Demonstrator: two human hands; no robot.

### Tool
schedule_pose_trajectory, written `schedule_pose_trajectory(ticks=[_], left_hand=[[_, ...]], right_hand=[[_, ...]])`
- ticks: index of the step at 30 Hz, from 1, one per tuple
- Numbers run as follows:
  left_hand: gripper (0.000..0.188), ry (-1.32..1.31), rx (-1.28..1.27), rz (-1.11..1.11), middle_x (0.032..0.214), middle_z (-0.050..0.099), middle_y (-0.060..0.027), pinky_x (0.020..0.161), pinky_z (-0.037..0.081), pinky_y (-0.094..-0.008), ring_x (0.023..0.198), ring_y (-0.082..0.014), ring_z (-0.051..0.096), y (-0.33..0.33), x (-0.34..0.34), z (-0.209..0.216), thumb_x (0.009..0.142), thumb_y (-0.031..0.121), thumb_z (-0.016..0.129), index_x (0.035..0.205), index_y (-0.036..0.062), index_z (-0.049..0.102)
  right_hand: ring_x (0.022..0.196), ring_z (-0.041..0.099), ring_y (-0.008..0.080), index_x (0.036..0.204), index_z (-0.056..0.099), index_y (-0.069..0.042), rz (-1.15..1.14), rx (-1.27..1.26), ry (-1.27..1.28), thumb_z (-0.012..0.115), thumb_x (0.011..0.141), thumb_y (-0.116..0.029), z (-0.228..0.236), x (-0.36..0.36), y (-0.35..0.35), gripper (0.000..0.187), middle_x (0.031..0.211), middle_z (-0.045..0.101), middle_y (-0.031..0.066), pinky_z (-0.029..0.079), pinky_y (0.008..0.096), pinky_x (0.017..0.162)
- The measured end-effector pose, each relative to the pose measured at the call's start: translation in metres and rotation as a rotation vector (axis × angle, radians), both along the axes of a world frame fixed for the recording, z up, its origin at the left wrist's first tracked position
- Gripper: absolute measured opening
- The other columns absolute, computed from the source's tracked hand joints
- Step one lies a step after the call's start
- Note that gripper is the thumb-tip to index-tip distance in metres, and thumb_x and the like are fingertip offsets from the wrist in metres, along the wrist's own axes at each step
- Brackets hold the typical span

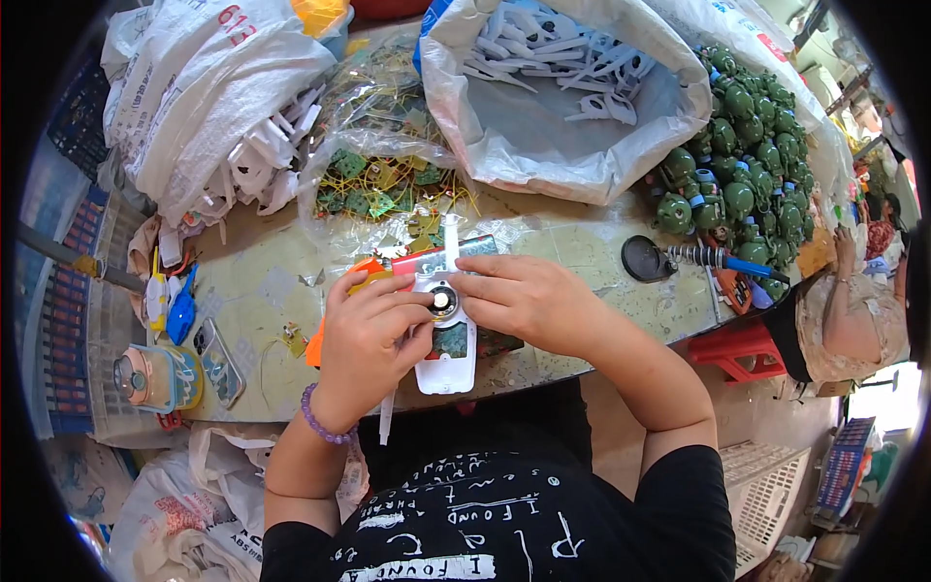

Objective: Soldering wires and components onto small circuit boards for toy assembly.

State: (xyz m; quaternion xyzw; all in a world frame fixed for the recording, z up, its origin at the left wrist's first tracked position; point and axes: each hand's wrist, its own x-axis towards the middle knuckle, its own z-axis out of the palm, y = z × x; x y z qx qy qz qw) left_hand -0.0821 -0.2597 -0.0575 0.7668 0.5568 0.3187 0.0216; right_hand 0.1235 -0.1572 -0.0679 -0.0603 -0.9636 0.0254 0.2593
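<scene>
A white plastic housing half (448, 376) lies in front of me near the table's front edge, with a narrow white strip reaching up from its far end. Inside it are a round speaker (443, 303) and a green circuit board (450, 339). My left hand (367, 335) is closed, its fingertips at the speaker and the housing's left edge. With bent fingers, my right hand (524, 299) grips the housing's upper right side. Beneath the work lies a red flat object (417, 263), mostly covered. An orange object (315, 344) shows beside my left hand.
Wired circuit boards (373, 186) lie in clear plastic at the back. An open sack (543, 145) holds white parts; another white sack (199, 107) stands left. Green rounded toy pieces (742, 165) pile up right, behind a blue-handled soldering iron (752, 268). A phone (220, 364) and cup (160, 378) sit left.
</scene>
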Motion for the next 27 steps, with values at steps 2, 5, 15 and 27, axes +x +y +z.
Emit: schedule_pose_trajectory(ticks=[2,5,15,27], left_hand=[[0.006,-0.029,0.004,-0.032,0.092,0.071,-0.0012,0.095,0.036,-0.0437,0.1,-0.0207,0.064,0.003,0.003,0.002,0.072,0.011,0.07,0.077,0.0103,0.066],[0.006,-0.07,-0.035,0.036,0.091,0.071,-0.004,0.095,0.036,-0.0424,0.097,-0.0221,0.065,0.0,0.007,0.004,0.072,0.009,0.069,0.077,0.009,0.066],[0.004,-0.072,-0.011,0.032,0.087,0.072,-0.0057,0.081,0.037,-0.0377,0.095,-0.0221,0.067,-0.009,0.0,0.0,0.071,0.007,0.07,0.074,0.008,0.067],[0.002,-0.118,-0.063,0.014,0.084,0.072,-0.0044,0.077,0.037,-0.0352,0.093,-0.0182,0.068,0.002,-0.002,-0.002,0.073,0.011,0.07,0.073,0.0099,0.069]], right_hand=[[0.109,0.058,0.0274,0.091,0.06,-0.006,-0.035,0.006,0.05,0.06,0.075,-0.01,-0.002,-0.002,0.001,0.017,0.118,0.06,0.0084,0.052,0.0359,0.085],[0.103,0.06,0.0291,0.091,0.061,-0.005,-0.158,-0.072,0.253,0.063,0.074,-0.002,-0.008,0.013,-0.003,0.017,0.117,0.06,0.0114,0.051,0.0357,0.083],[0.06,0.037,-0.0003,0.114,0.048,0.0,-1.224,-0.53,1.242,0.061,0.093,-0.018,-0.056,0.181,-0.013,0.03,0.073,0.044,-0.006,0.029,0.0158,0.05],[0.043,0.029,0.0021,0.081,0.055,-0.004,-0.953,-0.295,1.549,0.056,0.095,-0.016,0.053,0.25,-0.055,0.018,0.056,0.036,-0.006,0.018,0.0187,0.038]])
